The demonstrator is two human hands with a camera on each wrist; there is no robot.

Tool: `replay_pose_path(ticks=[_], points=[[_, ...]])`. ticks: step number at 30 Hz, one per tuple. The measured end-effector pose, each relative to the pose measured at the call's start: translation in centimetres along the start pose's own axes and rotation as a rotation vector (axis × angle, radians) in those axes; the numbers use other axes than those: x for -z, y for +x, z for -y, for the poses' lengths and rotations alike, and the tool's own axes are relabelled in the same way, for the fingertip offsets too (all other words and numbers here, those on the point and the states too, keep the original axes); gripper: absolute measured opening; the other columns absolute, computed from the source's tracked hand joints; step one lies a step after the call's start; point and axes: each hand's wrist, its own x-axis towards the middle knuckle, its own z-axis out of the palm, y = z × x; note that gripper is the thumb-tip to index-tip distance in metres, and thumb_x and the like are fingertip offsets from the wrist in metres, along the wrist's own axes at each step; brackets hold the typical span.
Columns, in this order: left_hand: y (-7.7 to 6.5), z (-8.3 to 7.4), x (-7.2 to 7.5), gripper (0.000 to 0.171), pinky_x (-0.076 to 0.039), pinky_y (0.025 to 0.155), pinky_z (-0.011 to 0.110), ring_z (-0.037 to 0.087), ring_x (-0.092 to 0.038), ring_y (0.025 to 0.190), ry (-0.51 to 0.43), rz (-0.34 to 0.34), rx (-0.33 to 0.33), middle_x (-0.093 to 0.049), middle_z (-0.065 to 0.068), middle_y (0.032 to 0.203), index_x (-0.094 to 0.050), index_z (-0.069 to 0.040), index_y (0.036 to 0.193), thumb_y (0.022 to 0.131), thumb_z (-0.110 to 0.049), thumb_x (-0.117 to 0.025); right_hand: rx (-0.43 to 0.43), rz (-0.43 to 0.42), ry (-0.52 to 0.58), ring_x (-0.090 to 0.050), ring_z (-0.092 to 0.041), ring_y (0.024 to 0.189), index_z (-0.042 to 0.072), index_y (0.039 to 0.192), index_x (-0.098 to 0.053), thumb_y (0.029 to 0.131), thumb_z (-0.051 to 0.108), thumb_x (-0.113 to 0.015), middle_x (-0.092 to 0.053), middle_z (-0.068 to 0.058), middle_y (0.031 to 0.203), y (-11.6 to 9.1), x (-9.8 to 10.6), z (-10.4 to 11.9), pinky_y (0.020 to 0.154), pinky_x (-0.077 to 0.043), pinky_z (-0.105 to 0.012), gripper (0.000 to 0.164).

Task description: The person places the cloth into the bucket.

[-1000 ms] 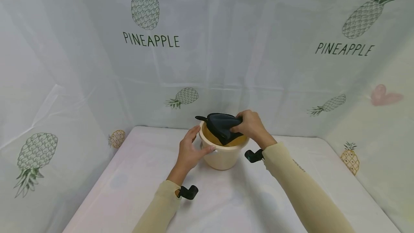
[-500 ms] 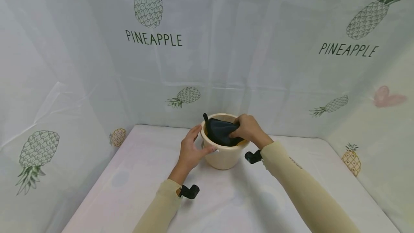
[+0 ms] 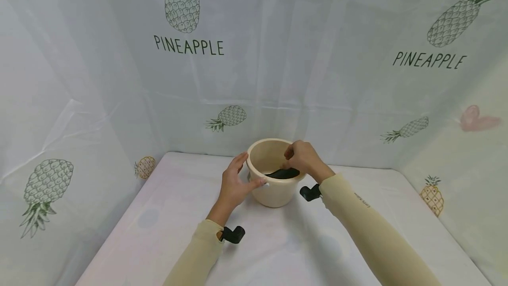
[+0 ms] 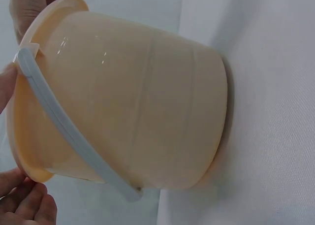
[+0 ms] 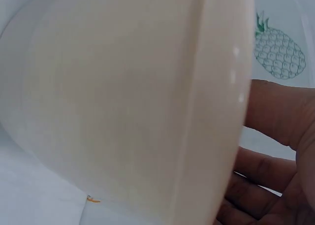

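A cream plastic bucket stands upright on the white-covered table. My left hand holds its rim from the left, thumb at the front and fingers on the far side. In the left wrist view the bucket's grey handle hangs down along the outer wall. Inside the bucket, a dark, soft fabric item lies low, mostly hidden by the front rim. My right hand reaches over the right rim with bent fingers above the dark item. The right wrist view shows a gap between the thumb and the loosely bent fingers.
A pale sheet printed with pineapples hangs close behind the bucket and along both sides. The white tablecloth spreads around the bucket. A black wrist camera sits on my left wrist, another on my right.
The dark fabric item has gone from above the rim down into the bucket, out of my right hand's hold. My left hand has stayed on the rim.
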Motion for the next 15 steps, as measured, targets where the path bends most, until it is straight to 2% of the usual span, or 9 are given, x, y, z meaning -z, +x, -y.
replay_pose_path(ticks=[7,15], points=[[0.18,0.09,0.04,0.1,-0.037,0.123,0.045,0.025,-0.042,0.15,0.006,-0.003,-0.009,-0.046,0.006,0.161,-0.046,-0.003,0.158,0.077,-0.036,-0.096,0.021,-0.019,0.016,-0.07,-0.033,0.106,-0.006,0.114,-0.076,0.083,0.019,-0.087,-0.076,-0.016,0.11,-0.25,0.04,-0.16,0.096,-0.059,-0.045,0.041],[0.43,-0.56,0.5,0.1,-0.036,0.123,0.051,0.028,-0.041,0.15,0.073,0.021,0.002,-0.047,0.009,0.159,-0.049,-0.001,0.155,0.076,-0.037,-0.097,0.014,-0.035,0.086,-0.07,-0.032,0.105,-0.004,0.115,-0.076,0.085,0.021,-0.085,-0.077,-0.014,0.11,-0.79,0.01,-0.7,0.095,-0.06,-0.044,0.04]])
